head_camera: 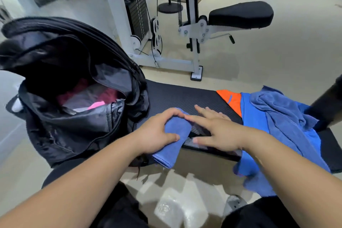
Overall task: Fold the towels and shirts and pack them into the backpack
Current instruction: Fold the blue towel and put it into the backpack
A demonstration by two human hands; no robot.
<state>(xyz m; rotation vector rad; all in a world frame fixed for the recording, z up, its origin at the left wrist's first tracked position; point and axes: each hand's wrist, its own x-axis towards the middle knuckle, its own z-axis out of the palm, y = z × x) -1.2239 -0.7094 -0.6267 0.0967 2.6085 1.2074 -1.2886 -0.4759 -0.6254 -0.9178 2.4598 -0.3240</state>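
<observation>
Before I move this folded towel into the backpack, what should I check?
1. Left hand grips the folded blue towel: ok.
2. Right hand open, holding nothing: ok.
3. Backpack mouth open: ok.
4. Room left above the pink and grey clothes inside: cannot tell.
5. Everything folded: not ok, a crumpled pile of blue towel and shirts lies on the mat.
</observation>
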